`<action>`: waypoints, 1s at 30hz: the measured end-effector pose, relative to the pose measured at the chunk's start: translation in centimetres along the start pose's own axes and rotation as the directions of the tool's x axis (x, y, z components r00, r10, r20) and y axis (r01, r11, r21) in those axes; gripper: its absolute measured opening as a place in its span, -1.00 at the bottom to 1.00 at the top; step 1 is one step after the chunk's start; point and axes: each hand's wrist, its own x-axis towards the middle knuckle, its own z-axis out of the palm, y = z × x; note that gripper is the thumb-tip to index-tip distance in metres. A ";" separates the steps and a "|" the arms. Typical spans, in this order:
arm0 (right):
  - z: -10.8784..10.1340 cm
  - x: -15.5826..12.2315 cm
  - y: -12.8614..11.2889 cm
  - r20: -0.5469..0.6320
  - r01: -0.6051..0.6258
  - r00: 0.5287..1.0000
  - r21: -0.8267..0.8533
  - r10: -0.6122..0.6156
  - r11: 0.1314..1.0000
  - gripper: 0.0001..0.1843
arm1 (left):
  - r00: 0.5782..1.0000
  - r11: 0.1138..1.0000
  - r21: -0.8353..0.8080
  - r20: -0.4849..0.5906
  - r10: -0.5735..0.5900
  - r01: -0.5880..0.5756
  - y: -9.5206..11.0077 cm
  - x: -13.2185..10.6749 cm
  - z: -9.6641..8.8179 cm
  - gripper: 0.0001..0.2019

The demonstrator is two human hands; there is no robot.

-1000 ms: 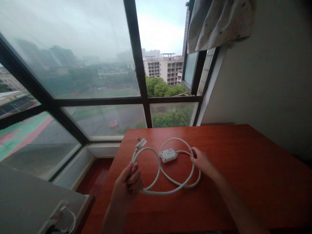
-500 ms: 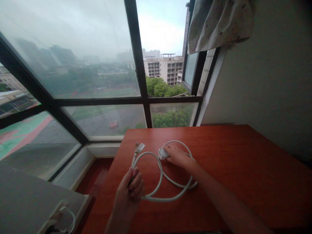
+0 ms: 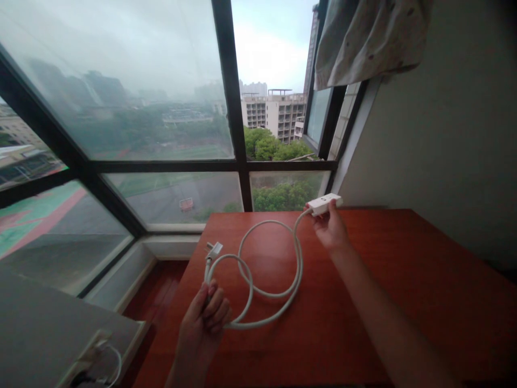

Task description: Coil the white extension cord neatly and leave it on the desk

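Note:
A white power cable [image 3: 278, 293] lies looped on the red-brown wooden table [image 3: 404, 269]. My left hand [image 3: 205, 320] is closed round the cable near its plug end, and the white plug [image 3: 214, 249] sticks up above the hand. My right hand [image 3: 331, 229] grips the small white socket box [image 3: 323, 203] at the cable's other end and holds it up above the table's far edge. The cable runs from that box down in a loop to the table and back to my left hand.
A big window with dark frames [image 3: 238, 161] stands behind the table, and a grey wall [image 3: 444, 124] rises at the right. A patterned curtain [image 3: 363, 37] hangs at the top right. At the lower left, a white socket with a cord [image 3: 97, 350] sits on a grey ledge.
My right hand took hold of the socket box on the table and lifted it up and to the far right, pulling the loops open. My left hand kept its grip and shifted slightly left.

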 end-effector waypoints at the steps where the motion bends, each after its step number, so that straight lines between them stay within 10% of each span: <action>1: -0.2 0.4 -0.6 -0.042 -0.009 0.999 0.047 0.011 0.999 -0.65 | 1.000 1.000 0.019 -0.001 0.001 -0.001 -0.1 0.0 -0.1 -0.85; 6: -2.6 2.0 -2.6 -0.265 -0.103 0.955 0.134 0.136 0.986 -0.60 | 1.000 0.998 0.063 0.003 0.027 -0.027 0.0 0.4 -0.5 -0.81; 11: -5.8 2.9 -4.8 -0.200 -0.223 0.957 -0.049 0.210 0.974 -0.61 | 0.998 0.997 0.047 0.020 0.067 -0.067 0.8 0.8 -0.4 -0.79; 17: -10.8 5.6 -7.0 -0.281 -0.095 0.958 -0.489 -0.053 0.867 -0.61 | 0.995 0.990 0.104 0.041 0.096 -0.100 1.5 0.9 -0.7 -0.80; 22: -14.5 6.3 -5.8 -0.099 -0.069 0.980 -0.983 -0.173 0.171 -0.51 | 0.994 0.991 0.099 0.066 0.085 -0.091 0.9 1.4 -0.9 -0.79; 30: -14.9 3.6 -1.9 0.233 0.226 0.970 -0.767 0.067 -0.600 -0.44 | 0.995 0.994 0.078 0.075 0.068 -0.073 0.0 2.2 -0.2 -0.78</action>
